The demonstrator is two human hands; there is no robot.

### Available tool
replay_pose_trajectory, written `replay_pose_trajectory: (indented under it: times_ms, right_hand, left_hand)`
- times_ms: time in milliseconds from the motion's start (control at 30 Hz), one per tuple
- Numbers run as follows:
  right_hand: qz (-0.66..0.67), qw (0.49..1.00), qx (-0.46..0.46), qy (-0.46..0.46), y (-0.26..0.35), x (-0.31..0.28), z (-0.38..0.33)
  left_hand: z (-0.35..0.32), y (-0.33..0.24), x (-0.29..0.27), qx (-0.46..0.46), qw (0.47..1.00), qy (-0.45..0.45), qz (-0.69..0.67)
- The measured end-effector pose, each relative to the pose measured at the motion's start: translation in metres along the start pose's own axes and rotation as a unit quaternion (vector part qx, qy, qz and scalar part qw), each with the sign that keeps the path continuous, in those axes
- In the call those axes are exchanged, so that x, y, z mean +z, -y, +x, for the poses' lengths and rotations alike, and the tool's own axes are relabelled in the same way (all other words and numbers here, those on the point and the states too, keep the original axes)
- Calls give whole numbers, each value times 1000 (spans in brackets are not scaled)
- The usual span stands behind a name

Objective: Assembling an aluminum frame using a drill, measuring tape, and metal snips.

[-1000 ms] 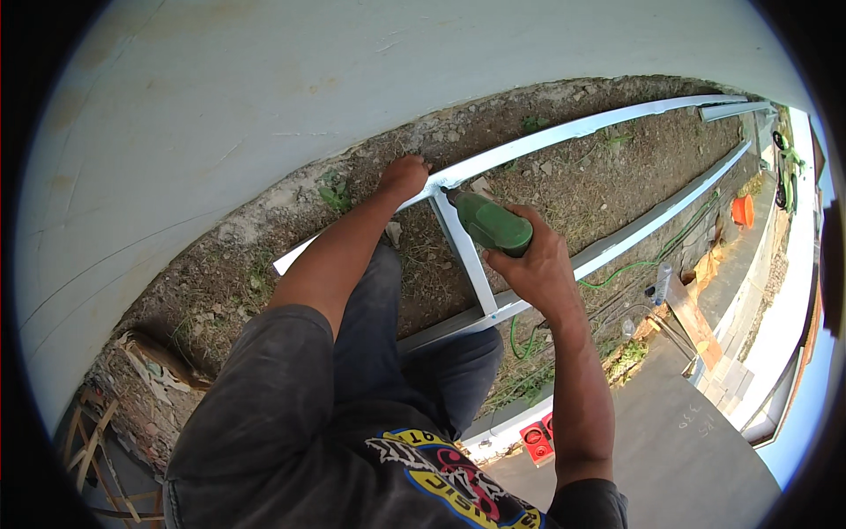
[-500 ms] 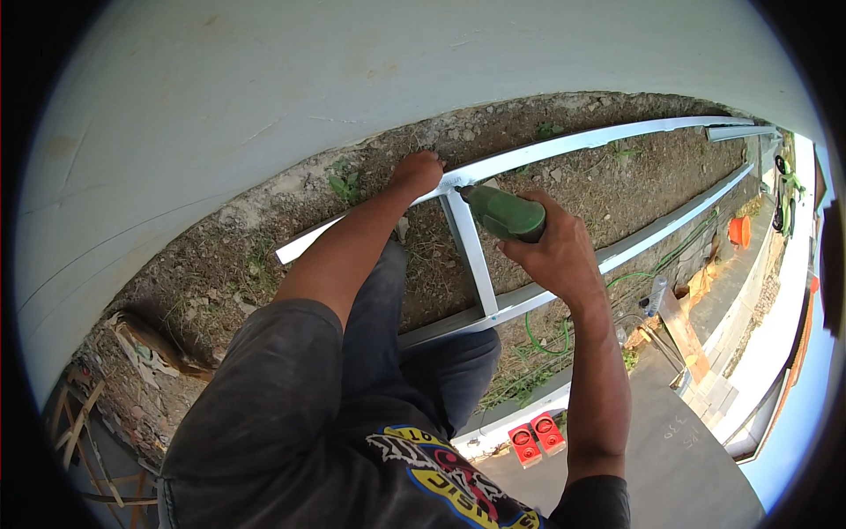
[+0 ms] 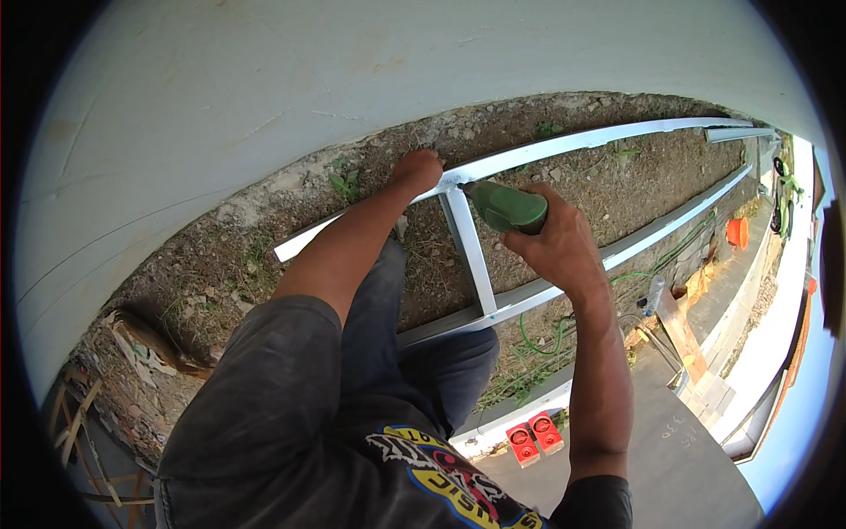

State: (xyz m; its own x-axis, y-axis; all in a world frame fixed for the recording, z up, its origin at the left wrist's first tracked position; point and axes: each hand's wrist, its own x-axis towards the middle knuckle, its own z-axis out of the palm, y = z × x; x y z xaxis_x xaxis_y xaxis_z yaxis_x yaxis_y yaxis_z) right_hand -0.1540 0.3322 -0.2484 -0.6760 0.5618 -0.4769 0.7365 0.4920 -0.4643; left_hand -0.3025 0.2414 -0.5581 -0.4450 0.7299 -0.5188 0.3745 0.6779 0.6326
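A silvery metal frame of long rails lies along the ground. Its far rail [image 3: 564, 148] meets a short crossbar [image 3: 472, 256] at a T-joint, and the crossbar's other end joins the near rail [image 3: 529, 300]. My left hand [image 3: 418, 170] is closed round the far rail just left of that joint, its fingertips partly hidden. In my right hand [image 3: 557, 240] is a green power drill [image 3: 509, 208], held almost level with its tip pointing left at the joint. Whether the tip touches the metal is too small to tell. My knee is beside the near rail.
A pale wall [image 3: 264, 70] rises beyond the strip of soil. To the right lie a green cable [image 3: 542, 348], a clear plastic bottle [image 3: 654, 295], a wooden board [image 3: 683, 335] and an orange bucket [image 3: 738, 233]. Red boxes [image 3: 535, 438] sit on the paving; wood scraps [image 3: 84, 423] lie left.
My right hand and the drill have shifted very slightly to the right. My left hand stays in place on the far rail.
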Motion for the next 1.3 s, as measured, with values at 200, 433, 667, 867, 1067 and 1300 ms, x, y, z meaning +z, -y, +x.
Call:
replay_pose_trajectory:
  times_ms: [200, 433, 667, 867, 1067, 1300]
  right_hand:
    - [-22, 1000, -11, 14, 9, 1, 9]
    - [-50, 999, -11, 11, 13, 7, 7]
    - [-73, 997, -2, 11, 19, 13, 7]
    - [-69, 998, 2, 6, 24, 15, 7]
    - [-75, 997, 32, 10, 25, 16, 0]
    - [-65, 997, 28, 5, 24, 14, 3]
  left_hand:
    - [0, 5, 0, 11, 1000, 0, 12]
    - [-1, 3, 0, -14, 1000, 24, 5]
    - [-4, 1, -4, -20, 1000, 24, -1]
    - [-2, 2, -3, -14, 1000, 21, 7]
    - [-1, 3, 0, -15, 1000, 19, 16]
    - [-2, 1, -2, -14, 1000, 12, 18]
